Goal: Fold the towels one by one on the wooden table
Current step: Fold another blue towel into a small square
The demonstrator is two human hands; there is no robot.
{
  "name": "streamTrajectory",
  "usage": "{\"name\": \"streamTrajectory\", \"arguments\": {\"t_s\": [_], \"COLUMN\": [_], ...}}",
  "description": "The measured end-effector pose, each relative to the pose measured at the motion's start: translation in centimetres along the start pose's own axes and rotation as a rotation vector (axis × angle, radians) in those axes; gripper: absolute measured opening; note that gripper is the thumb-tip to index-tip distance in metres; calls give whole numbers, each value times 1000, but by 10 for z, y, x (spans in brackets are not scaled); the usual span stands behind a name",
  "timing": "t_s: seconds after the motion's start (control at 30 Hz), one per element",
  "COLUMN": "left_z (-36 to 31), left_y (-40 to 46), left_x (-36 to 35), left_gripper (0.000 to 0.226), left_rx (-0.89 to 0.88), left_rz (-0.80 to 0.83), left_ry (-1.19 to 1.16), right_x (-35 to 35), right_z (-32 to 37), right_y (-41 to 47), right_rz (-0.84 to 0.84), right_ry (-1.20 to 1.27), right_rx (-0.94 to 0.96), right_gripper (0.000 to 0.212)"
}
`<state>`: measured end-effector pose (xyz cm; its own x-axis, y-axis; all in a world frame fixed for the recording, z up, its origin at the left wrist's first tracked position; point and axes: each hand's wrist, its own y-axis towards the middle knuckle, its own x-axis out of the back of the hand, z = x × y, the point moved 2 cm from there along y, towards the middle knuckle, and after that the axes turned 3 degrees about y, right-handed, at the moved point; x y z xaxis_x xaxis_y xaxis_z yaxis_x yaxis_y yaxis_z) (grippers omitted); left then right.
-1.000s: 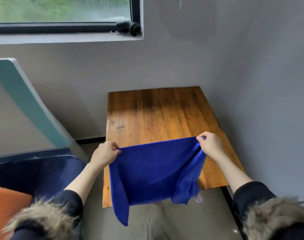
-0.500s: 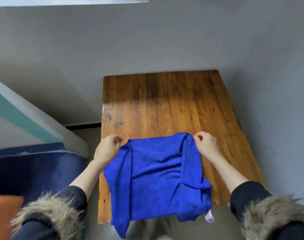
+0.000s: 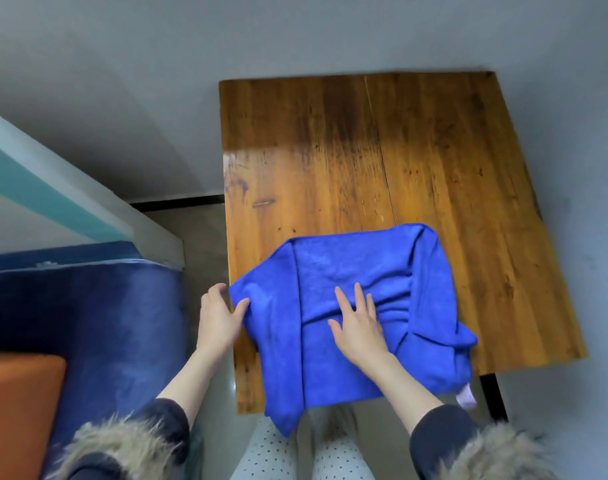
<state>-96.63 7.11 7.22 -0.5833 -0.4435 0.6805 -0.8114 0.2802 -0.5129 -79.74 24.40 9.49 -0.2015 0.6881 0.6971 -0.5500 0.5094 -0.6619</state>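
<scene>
While we look down from the head camera, the blue towel (image 3: 358, 306) lies on the near part of the wooden table (image 3: 382, 150), loosely doubled over itself with several soft creases. Its near edge hangs past the table's front edge, and one corner droops lowest toward our knees. A small white label (image 3: 466, 397) shows at the towel's near right corner, just off the table.

Our left hand (image 3: 219, 317) is at the towel's left edge, beside the table's left side; its thumb lies on top of the cloth and the fingers curl at the edge, so it looks to pinch the towel there, though the underside of the grip is hidden from us. Our right hand (image 3: 359, 327) rests flat on the middle of the towel, fingers straight and spread, pressing the cloth down on the wood. The two hands are apart, with a band of towel between them.

Both wrists come out of dark sleeves with fur cuffs (image 3: 496, 452). Below the table edge we see spotted trousers (image 3: 333, 455). To the left stand a dark blue cushion (image 3: 87, 323) and an orange one (image 3: 18, 403), near the grey wall (image 3: 122, 81). A black table leg (image 3: 494, 396) shows at the near right corner.
</scene>
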Motion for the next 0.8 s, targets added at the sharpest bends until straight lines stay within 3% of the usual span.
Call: {"name": "streamTrajectory", "arguments": {"t_s": [0.17, 0.23, 0.47, 0.67, 0.8], "left_z": [-1, 0, -10, -27, -39], "left_y": [13, 18, 47, 78, 83], "left_x": [7, 18, 67, 87, 82], "left_gripper": [8, 2, 14, 4, 22], "left_rx": [-46, -72, -147, -221, -252], "left_rz": [-44, -42, 33, -71, -221], "left_ry": [-4, -51, -255, -81, 121], "right_x": [-12, -11, -13, -17, -16], "right_z": [5, 5, 9, 9, 5], "right_y": [0, 1, -1, 2, 2], "right_rz": [71, 81, 76, 65, 38], "right_ry": [-54, -28, -37, -31, -29], "right_rx": [-39, -51, -74, -94, -95], "right_gripper": [65, 64, 66, 70, 64]}}
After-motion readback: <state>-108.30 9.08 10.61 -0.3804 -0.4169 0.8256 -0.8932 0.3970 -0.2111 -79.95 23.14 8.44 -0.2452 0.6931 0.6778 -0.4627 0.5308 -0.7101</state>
